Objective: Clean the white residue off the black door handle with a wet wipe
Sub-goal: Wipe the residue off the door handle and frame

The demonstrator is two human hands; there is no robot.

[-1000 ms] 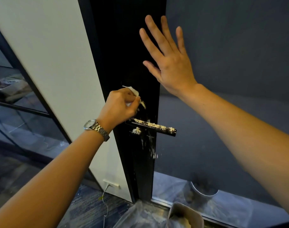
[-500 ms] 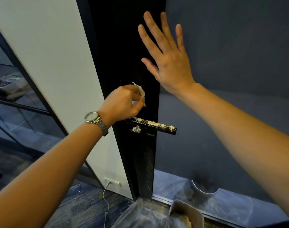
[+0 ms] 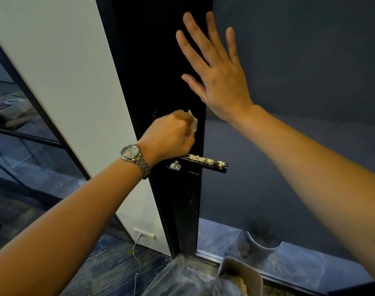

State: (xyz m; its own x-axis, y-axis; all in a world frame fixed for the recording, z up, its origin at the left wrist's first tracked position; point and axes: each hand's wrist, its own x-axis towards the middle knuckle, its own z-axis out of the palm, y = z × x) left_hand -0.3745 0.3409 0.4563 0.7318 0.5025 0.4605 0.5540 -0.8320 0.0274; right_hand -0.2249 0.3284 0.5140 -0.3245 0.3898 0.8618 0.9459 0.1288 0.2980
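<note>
Fingers of the left hand (image 3: 169,135) are closing around a crumpled wipe (image 3: 194,124), with a white corner of it showing past the knuckles. That fist is hovering just above the inner end of the handle (image 3: 205,163); whether the heel of the hand is touching the bar cannot be told. The wipe itself is sitting above the handle, apart from it and close to the door (image 3: 161,71) face.

The right hand (image 3: 216,75) is gripping nothing: its fingers are spread flat above the handle, apparently bracing the door edge.

Progress is judged as early. White residue (image 3: 205,160) is lying in a line along the top of the handle, from near the fist out to the free end. A separate white clump (image 3: 175,166) is sitting just below the handle's inner end, and faint white specks are running down the door beneath the handle. No length of the visible bar is looking clean. Remaining work, as judged: wiping the bar top, the clump below it, and possibly the specks.
</note>
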